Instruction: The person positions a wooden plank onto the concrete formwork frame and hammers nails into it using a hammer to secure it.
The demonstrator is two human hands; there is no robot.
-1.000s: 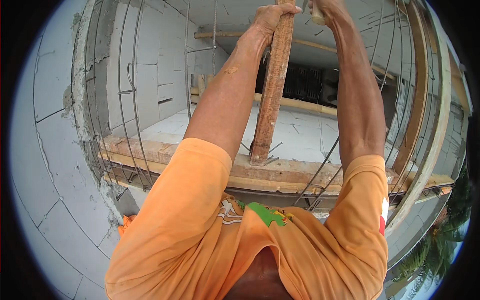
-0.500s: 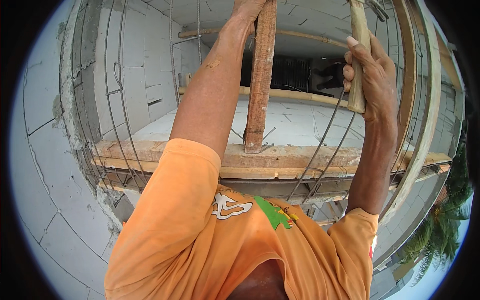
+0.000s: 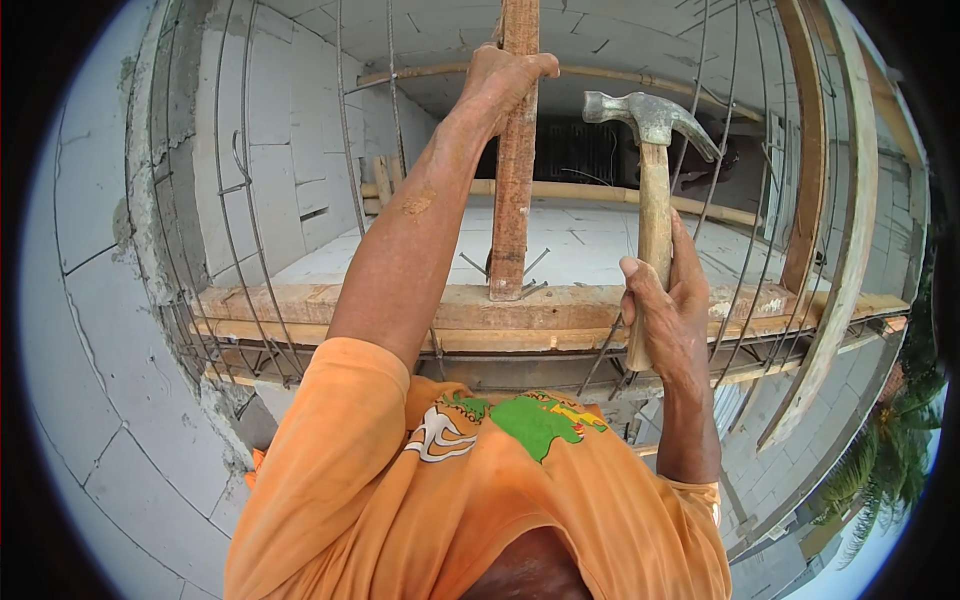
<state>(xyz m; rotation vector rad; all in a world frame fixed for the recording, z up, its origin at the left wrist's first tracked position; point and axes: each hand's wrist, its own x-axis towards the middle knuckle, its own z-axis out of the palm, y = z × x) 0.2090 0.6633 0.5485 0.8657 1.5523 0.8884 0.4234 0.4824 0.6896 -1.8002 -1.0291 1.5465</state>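
Observation:
My left hand (image 3: 507,78) is wrapped round a reddish-brown wooden post (image 3: 515,190), high up on it. The post's lower end meets a long horizontal timber beam (image 3: 400,308). Several nails (image 3: 536,262) stick out at odd angles around that joint. In my right hand (image 3: 672,305) is a claw hammer (image 3: 655,190), gripped by the lower half of its wooden handle. Its metal head points up, the striking face toward the post and the claw to the right. The hammer is apart from the post and the nails.
Thin steel rebars (image 3: 243,190) rise left and right of me. A grey block wall (image 3: 110,300) stands at the left. Slanting boards (image 3: 845,230) run down the right side, and bamboo poles (image 3: 600,190) cross farther off. Palm fronds (image 3: 880,450) show at the lower right.
The hammer and my right hand have come down and left, bringing the whole hammer head into view. My left hand now shows lower in the picture, still on the post.

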